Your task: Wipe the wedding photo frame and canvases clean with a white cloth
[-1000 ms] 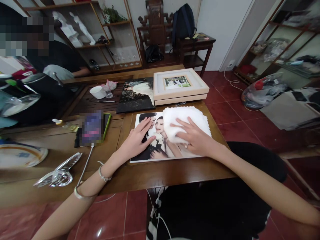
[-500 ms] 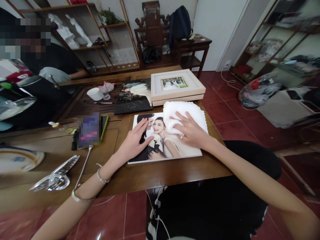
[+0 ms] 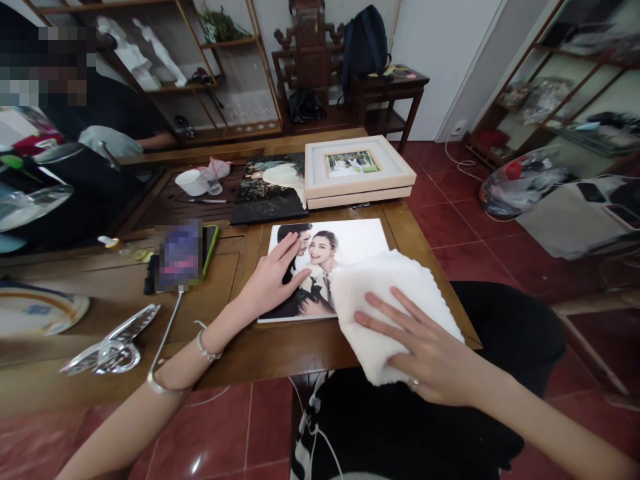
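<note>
Fluffy white cloth (image 3: 367, 343) lies under the right hand (image 3: 433, 360), grip unclear, the left hand (image 3: 270, 283) unclenched on a rectangular photo panel (image 3: 327, 263).

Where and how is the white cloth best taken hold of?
I'd pinch the white cloth by its near corner, coming from the person's side of the table. In this view that corner reaches past the table's near edge, so thumb and fingers could probably close on it. The right hand lies over its middle.
</note>
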Tool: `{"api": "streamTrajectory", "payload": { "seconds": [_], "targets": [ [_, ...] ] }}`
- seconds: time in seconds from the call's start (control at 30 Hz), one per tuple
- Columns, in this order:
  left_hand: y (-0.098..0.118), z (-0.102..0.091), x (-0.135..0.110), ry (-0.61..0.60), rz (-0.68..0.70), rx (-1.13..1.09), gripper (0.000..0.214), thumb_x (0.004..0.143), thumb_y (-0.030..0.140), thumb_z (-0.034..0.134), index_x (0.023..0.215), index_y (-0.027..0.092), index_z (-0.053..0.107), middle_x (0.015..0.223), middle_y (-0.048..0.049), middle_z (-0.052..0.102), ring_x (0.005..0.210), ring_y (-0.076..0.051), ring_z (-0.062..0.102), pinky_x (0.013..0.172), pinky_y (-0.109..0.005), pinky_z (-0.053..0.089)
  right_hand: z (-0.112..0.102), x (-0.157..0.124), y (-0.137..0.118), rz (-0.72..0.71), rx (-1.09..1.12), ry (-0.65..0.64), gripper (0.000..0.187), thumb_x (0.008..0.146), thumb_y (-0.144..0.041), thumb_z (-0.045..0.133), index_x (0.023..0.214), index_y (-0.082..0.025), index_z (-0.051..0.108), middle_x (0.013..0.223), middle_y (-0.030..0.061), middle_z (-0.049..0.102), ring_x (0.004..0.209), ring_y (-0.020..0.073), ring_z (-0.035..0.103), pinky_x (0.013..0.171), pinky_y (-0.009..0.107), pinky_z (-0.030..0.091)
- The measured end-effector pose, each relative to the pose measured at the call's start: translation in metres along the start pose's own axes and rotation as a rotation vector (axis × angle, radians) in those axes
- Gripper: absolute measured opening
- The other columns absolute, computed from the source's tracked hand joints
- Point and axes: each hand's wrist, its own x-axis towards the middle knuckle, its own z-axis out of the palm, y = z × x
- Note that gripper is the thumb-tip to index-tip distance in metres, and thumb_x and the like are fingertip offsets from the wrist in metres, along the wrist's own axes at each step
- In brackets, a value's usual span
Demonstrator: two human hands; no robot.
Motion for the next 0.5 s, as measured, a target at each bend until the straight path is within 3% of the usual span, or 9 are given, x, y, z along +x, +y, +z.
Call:
{"api": "streamTrajectory", "payload": {
  "seconds": [0.1, 0.33, 0.5],
  "targets": [
    [-0.001, -0.001, 0.000, -0.022, 0.023, 0.013, 0.065, 0.098, 0.051, 0.044, 0.151, 0.015, 0.036, 0.159, -0.0176, 0.031, 0.149, -0.030, 0.025, 0.117, -0.050, 0.028, -0.001, 0.004, 0.023, 0.043, 0.013, 0.031, 0.027, 0.069, -0.002, 0.053, 0.087, -0.019, 0.066, 0.154, 0.0108, 0.040, 0.147, 0.0351, 0.022, 0.117, 0.067, 0.021],
    [-0.005, -0.002, 0.001, -0.018, 0.060, 0.003, 0.065, 0.098, 0.051, 0.044, 0.153, 0.018, 0.031, 0.160, -0.0159, 0.029, 0.149, -0.030, 0.024, 0.116, -0.053, 0.029, -0.004, 0.043, 0.108, 0.184, -0.016, 0.112, 0.023, 0.084, -0.008, 0.051, 0.101, -0.017, 0.063, 0.149, 0.0186, 0.046, 0.146, 0.0310, 0.028, 0.116, 0.065, 0.024],
    [0.004, -0.002, -0.002, 0.054, -0.005, 0.022, 0.062, 0.095, 0.051, 0.050, 0.146, 0.016, 0.043, 0.156, -0.0154, 0.037, 0.144, -0.030, 0.035, 0.115, -0.050, 0.034, 0.001, 0.069, 0.132, 0.303, -0.042, 0.137, 0.031, 0.085, -0.009, 0.052, 0.113, -0.016, 0.062, 0.146, 0.0191, 0.050, 0.146, 0.0319, 0.030, 0.115, 0.064, 0.026]
  ]
}}
